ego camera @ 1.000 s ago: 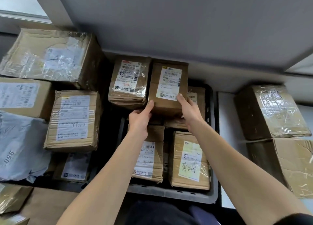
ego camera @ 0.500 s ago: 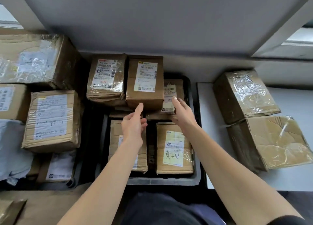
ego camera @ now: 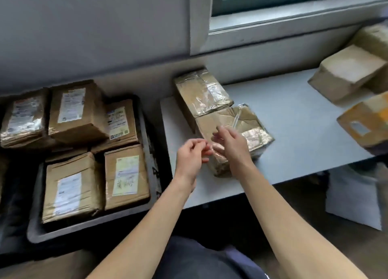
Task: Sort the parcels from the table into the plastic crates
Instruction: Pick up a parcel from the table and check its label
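Observation:
A dark grey plastic crate [ego camera: 151, 152] at the left holds several brown parcels with white labels, stacked in two layers; the last one placed [ego camera: 76, 112] sits on top at the back. On the white table [ego camera: 294, 121] lie two tape-wrapped brown parcels side by side, a far one [ego camera: 201, 91] and a near one [ego camera: 249, 129]. My right hand [ego camera: 231, 147] hovers over the near parcel's left end with its fingers fairly straight; motion blur hides any contact. My left hand [ego camera: 191, 157] is just left of that parcel, fingers loosely curled and holding nothing.
More brown parcels sit at the table's right end: a pale one [ego camera: 346, 75] and an orange-brown one [ego camera: 366, 124]. A wall and a window sill run behind the table. A white block [ego camera: 352, 196] stands under the table at the right.
Both hands let go of the parcel stacked in the crate and moved right to the near taped parcel on the table. The view swung right with them.

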Available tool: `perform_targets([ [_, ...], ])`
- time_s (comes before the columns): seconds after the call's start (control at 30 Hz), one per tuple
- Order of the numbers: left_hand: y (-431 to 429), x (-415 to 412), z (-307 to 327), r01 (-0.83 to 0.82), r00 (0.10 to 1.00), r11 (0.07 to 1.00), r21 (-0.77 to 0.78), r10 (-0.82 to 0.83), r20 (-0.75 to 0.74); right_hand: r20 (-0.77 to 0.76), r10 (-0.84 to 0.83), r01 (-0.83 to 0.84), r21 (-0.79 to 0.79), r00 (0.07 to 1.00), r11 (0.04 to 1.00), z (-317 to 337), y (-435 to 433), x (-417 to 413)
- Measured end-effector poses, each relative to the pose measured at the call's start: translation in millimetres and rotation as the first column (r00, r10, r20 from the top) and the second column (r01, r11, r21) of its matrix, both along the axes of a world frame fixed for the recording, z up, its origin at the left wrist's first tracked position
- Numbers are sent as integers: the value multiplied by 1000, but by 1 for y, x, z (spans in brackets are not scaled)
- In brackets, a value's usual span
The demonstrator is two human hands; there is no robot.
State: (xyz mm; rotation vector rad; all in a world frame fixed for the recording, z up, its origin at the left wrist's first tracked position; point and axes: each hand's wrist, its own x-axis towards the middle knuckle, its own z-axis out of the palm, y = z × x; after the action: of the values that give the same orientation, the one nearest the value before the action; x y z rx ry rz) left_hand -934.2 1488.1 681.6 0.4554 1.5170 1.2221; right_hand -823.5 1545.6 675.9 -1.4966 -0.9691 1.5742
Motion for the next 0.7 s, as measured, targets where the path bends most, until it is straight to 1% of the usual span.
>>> perform_targets([
  [0.1,13,78,3,147,989,989,30,-147,25,-36,-112,113,30,993,993,11,3,81],
  [0.2,27,146,3,275,960,960,54,-277,38,-55,-232,233,16,971,972,15,4,153],
  [0.33,45,212,0,397,915,915,72,-400,40,-25,-299,299,27,954,954,11,9,221],
  [0.4,59,242,-5,433,899,900,52,-435,37,-3,-315,315,18,949,949,6,16,251],
  [0.5,76,266,-12,451,890,892,33,-453,52,19,-312,311,17,950,950,2,23,275],
  [0.7,147,338,-28,493,869,870,-8,-491,63,57,-332,331,34,941,943,-13,86,351],
])
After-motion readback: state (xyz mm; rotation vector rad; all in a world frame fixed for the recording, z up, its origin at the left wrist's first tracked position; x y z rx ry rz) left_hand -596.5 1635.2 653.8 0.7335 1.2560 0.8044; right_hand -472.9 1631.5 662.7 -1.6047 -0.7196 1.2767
